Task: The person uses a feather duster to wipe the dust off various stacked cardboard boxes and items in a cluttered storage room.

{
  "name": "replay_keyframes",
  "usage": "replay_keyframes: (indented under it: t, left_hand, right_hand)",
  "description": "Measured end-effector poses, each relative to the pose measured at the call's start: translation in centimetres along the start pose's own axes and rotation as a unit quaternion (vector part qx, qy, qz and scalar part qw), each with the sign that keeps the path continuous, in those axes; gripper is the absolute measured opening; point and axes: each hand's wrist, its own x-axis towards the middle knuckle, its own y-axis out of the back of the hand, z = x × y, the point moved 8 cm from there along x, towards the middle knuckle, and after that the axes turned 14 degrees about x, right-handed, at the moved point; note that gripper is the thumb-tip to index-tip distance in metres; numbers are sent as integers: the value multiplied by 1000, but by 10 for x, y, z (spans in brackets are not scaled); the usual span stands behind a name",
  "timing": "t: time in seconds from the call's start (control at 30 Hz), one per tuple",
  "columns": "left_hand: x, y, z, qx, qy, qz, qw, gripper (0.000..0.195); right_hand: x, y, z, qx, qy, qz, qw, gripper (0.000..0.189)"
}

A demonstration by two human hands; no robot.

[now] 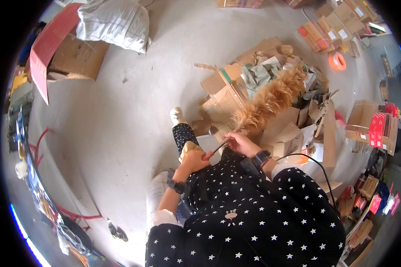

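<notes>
A feather duster with fluffy tan feathers and a thin dark handle points up and right over a heap of flattened cardboard. My left hand grips the butt of the handle, which looks reddish. Further along the stick, just below the feathers, my right hand is closed around it. Beyond my left hand a beige object, perhaps a shoe, is partly covered. Under the feathers lie cardboard pieces and a crumpled grey-green wrap.
A white woven sack rests against an opened carton at upper left. Stacked boxes and an orange tape roll are on the right. Along the left runs a rack with red legs. A black cable arcs beside my right arm.
</notes>
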Motion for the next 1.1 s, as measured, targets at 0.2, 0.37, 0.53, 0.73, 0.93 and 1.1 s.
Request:
replay_keyframes:
  t: [0.2,0.37,0.53,0.73,0.93,1.1]
  left_hand:
    - [62,80,-106,82,-51,-75,992,33]
    - [89,204,-161,139,-45,-168,975,36]
    - [163,242,-163,262,-136,-136,946,40]
    - [281,296,-70,212,-231,-142,939,36]
    - [391,359,8,329,-258,-187,889,40]
    - [486,405,38,306,-197,-256,896,39]
  right_hand:
    - [94,-96,-17,150,-39,24,988,13]
    - [98,-201,-76,87,17,-10,996,16]
    - [101,-229,-156,60,131,7,989,21]
    - [111,-193,-275,182,247,91,947,16]
    - [151,-168,-393,257,289,55,920,13]
    - [155,-187,-484,349,227,58,907,12]
